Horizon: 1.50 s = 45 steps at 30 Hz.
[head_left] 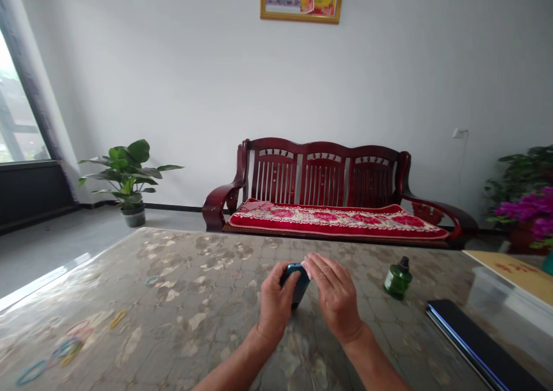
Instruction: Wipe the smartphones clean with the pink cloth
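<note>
A blue smartphone (pixel 301 287) is held up on edge above the table, tilted a little. Its left side is gripped by my left hand (pixel 276 299), with the thumb across the near face and the fingers behind. At the phone's upper right corner, my right hand (pixel 334 293) presses a small pink cloth (pixel 306 266) against the edge. Most of that cloth is hidden under the fingers. To the right of my hands stands a green bottle (pixel 398 278) with a black top.
A patterned cloth covers the table (pixel 194 322). Several coloured rubber bands (pixel 64 348) lie at the left. On the right are a dark flat device (pixel 479 339) and a clear plastic box (pixel 510 304). Beyond the table stands a red wooden bench (pixel 324 175); a potted plant (pixel 132 172) is at left.
</note>
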Each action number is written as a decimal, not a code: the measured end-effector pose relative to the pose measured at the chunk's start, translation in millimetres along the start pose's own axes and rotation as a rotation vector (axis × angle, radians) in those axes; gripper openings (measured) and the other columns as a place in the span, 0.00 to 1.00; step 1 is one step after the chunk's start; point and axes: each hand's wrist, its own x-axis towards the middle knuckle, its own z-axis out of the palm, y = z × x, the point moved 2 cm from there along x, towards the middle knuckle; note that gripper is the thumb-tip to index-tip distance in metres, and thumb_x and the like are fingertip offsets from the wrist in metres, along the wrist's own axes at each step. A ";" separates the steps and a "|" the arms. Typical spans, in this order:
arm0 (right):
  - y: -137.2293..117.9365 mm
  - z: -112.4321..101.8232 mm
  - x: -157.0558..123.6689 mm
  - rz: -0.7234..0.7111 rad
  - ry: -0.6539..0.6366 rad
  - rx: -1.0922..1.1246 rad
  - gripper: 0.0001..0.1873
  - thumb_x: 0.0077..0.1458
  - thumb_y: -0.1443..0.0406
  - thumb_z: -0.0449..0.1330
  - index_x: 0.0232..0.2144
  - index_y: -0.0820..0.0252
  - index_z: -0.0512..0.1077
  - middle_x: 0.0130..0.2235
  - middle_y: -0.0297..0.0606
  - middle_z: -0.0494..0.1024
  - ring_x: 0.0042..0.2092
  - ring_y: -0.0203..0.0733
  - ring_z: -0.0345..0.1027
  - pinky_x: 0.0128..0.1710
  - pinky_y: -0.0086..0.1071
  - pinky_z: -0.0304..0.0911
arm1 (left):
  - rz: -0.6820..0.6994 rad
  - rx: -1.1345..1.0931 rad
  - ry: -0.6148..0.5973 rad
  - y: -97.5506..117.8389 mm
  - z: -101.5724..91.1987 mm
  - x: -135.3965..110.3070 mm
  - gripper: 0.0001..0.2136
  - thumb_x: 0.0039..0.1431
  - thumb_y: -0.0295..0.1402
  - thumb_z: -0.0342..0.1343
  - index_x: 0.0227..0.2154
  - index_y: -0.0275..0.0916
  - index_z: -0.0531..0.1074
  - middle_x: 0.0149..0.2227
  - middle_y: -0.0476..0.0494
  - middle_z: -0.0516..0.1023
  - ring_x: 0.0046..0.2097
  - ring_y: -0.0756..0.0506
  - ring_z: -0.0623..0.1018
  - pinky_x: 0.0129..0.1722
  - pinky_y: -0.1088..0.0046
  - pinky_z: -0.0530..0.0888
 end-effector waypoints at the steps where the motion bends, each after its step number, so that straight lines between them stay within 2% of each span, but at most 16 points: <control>1: 2.7 0.4 -0.9 0.019 0.016 -0.002 0.23 0.64 0.69 0.55 0.60 0.50 0.66 0.52 0.38 0.77 0.53 0.45 0.72 0.52 0.41 0.68 | -0.010 -0.006 0.003 -0.4 -0.4 1.0 0.07 0.56 0.37 0.56 0.32 0.39 0.74 0.28 0.50 0.77 0.31 0.46 0.74 0.33 0.73 0.71; 4: 1.8 1.8 -1.6 0.041 0.025 -0.001 0.24 0.64 0.69 0.55 0.61 0.49 0.65 0.53 0.38 0.77 0.53 0.45 0.72 0.52 0.42 0.68 | -0.010 -0.014 -0.022 -1.2 0.3 2.4 0.07 0.57 0.37 0.56 0.32 0.39 0.73 0.28 0.50 0.77 0.31 0.46 0.74 0.33 0.74 0.71; 8: -9.2 2.4 0.5 0.008 -0.045 0.042 0.27 0.64 0.72 0.55 0.63 0.49 0.62 0.56 0.37 0.74 0.57 0.45 0.68 0.55 0.43 0.65 | 0.008 -0.025 -0.063 -1.3 2.4 1.2 0.06 0.58 0.36 0.55 0.34 0.39 0.74 0.30 0.50 0.78 0.33 0.47 0.74 0.35 0.74 0.71; 12: -5.2 3.9 -1.6 0.043 -0.035 0.064 0.25 0.64 0.70 0.55 0.61 0.49 0.64 0.55 0.37 0.75 0.56 0.45 0.69 0.56 0.44 0.66 | -0.011 -0.032 -0.025 -2.4 0.4 1.4 0.07 0.57 0.37 0.55 0.33 0.39 0.74 0.29 0.50 0.77 0.32 0.47 0.74 0.34 0.74 0.71; 16: 4.1 12.3 -9.9 0.187 0.038 0.104 0.21 0.65 0.69 0.52 0.58 0.51 0.68 0.51 0.40 0.78 0.52 0.44 0.73 0.53 0.42 0.69 | -0.044 -0.073 0.042 -5.5 -1.6 0.9 0.09 0.56 0.40 0.56 0.33 0.39 0.73 0.29 0.49 0.76 0.32 0.46 0.75 0.33 0.73 0.71; 21: 2.0 31.9 -26.4 0.439 0.076 0.250 0.20 0.66 0.64 0.50 0.58 0.55 0.68 0.50 0.44 0.79 0.49 0.44 0.75 0.49 0.39 0.72 | -0.067 -0.138 0.065 -15.0 0.9 -3.6 0.11 0.58 0.42 0.56 0.36 0.39 0.71 0.31 0.49 0.75 0.34 0.46 0.74 0.35 0.74 0.72; 26: 5.2 52.2 -46.8 0.669 0.009 0.410 0.19 0.64 0.60 0.52 0.52 0.57 0.74 0.49 0.44 0.79 0.48 0.47 0.76 0.48 0.39 0.72 | -0.123 -0.239 0.098 -30.3 3.1 -4.1 0.13 0.61 0.44 0.54 0.40 0.40 0.67 0.36 0.47 0.74 0.37 0.47 0.74 0.37 0.74 0.72; 30: 10.3 57.5 -48.9 0.774 -0.069 0.553 0.17 0.61 0.59 0.54 0.48 0.55 0.76 0.48 0.41 0.80 0.49 0.49 0.75 0.50 0.40 0.70 | -0.140 -0.266 0.097 -30.5 1.3 1.9 0.12 0.59 0.42 0.56 0.39 0.40 0.67 0.35 0.48 0.74 0.36 0.47 0.74 0.36 0.74 0.73; 34: 10.0 53.4 -41.4 0.793 -0.132 0.625 0.15 0.59 0.62 0.55 0.44 0.54 0.78 0.45 0.39 0.82 0.46 0.49 0.76 0.46 0.39 0.71 | -0.120 -0.158 -0.034 -18.5 -6.9 16.8 0.10 0.53 0.37 0.59 0.35 0.39 0.69 0.30 0.51 0.74 0.32 0.47 0.74 0.33 0.74 0.73; 39: 11.7 44.7 -31.1 0.737 -0.184 0.591 0.17 0.58 0.65 0.53 0.46 0.54 0.77 0.44 0.38 0.82 0.45 0.47 0.76 0.46 0.37 0.71 | 0.056 0.184 -0.246 4.7 -26.8 34.6 0.10 0.51 0.29 0.57 0.38 0.42 0.74 0.37 0.49 0.79 0.40 0.45 0.77 0.43 0.71 0.71; 42: 15.3 35.3 -21.8 0.587 -0.271 0.483 0.17 0.58 0.68 0.53 0.47 0.53 0.76 0.45 0.37 0.81 0.46 0.45 0.74 0.48 0.37 0.69 | 0.113 0.357 -0.399 17.8 -37.4 40.3 0.13 0.53 0.26 0.55 0.41 0.44 0.75 0.40 0.50 0.80 0.42 0.45 0.77 0.43 0.71 0.70; 45: 15.5 24.3 -11.9 0.372 -0.358 0.320 0.16 0.62 0.69 0.52 0.48 0.54 0.74 0.44 0.38 0.81 0.46 0.44 0.73 0.48 0.37 0.66 | 0.140 0.505 -0.546 27.3 -43.7 44.8 0.09 0.56 0.27 0.55 0.38 0.44 0.76 0.37 0.52 0.80 0.40 0.46 0.77 0.39 0.74 0.69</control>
